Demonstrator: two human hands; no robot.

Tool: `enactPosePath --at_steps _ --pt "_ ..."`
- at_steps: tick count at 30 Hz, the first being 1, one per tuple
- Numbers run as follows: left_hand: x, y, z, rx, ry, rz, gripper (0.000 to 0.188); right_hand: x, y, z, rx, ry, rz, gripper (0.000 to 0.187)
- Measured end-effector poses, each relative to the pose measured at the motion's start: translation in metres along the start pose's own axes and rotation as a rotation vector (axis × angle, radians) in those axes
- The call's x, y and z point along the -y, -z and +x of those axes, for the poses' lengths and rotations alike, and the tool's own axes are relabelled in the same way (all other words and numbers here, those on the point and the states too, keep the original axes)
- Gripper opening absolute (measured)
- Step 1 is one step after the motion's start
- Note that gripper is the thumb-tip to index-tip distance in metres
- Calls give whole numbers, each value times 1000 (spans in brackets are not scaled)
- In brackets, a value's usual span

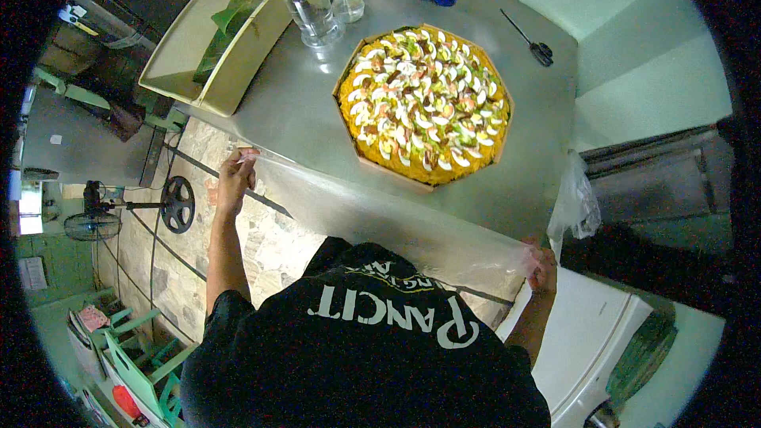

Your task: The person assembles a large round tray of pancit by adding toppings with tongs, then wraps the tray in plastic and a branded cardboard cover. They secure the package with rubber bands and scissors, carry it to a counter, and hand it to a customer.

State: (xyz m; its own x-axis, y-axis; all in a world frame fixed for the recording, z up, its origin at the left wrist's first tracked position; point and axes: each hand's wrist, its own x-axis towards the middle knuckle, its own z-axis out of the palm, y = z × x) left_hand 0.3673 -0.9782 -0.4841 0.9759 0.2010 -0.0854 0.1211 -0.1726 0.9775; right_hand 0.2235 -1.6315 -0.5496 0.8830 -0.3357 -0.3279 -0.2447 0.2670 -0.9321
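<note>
A sheet of clear plastic wrap (372, 210) stretches between my two hands along the near edge of the metal table. My left hand (235, 176) pinches one corner of it, out past the table's left front side. At the other end, my right hand (541, 268) has its fingers closed on the gathered plastic, lower and nearer to me. Beyond the wrap lies an octagonal tray (396, 176) heaped with yellow-orange noodles (453, 176). Sliced egg, green pieces and brown bits top the noodles. Neither hand touches the tray.
On the metal table (293, 123) stand a cream bin (246, 71) with green leaf pieces, a red-capped bottle (309, 8) and a squeeze bottle (347, 1). Scissors (541, 52) lie far right. A plastic bag (577, 202) hangs beside the right edge; a fan (93, 222) stands left.
</note>
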Motion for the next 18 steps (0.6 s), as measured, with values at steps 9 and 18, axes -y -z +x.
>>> enactPosePath --at_steps 9,18 --pt "-61 -117 171 -167 -23 -521 11 85 -87 178 -147 270 193 10" --pt "-125 -267 414 -134 -579 -325 13 182 -138 428 -533 927 -702 19"
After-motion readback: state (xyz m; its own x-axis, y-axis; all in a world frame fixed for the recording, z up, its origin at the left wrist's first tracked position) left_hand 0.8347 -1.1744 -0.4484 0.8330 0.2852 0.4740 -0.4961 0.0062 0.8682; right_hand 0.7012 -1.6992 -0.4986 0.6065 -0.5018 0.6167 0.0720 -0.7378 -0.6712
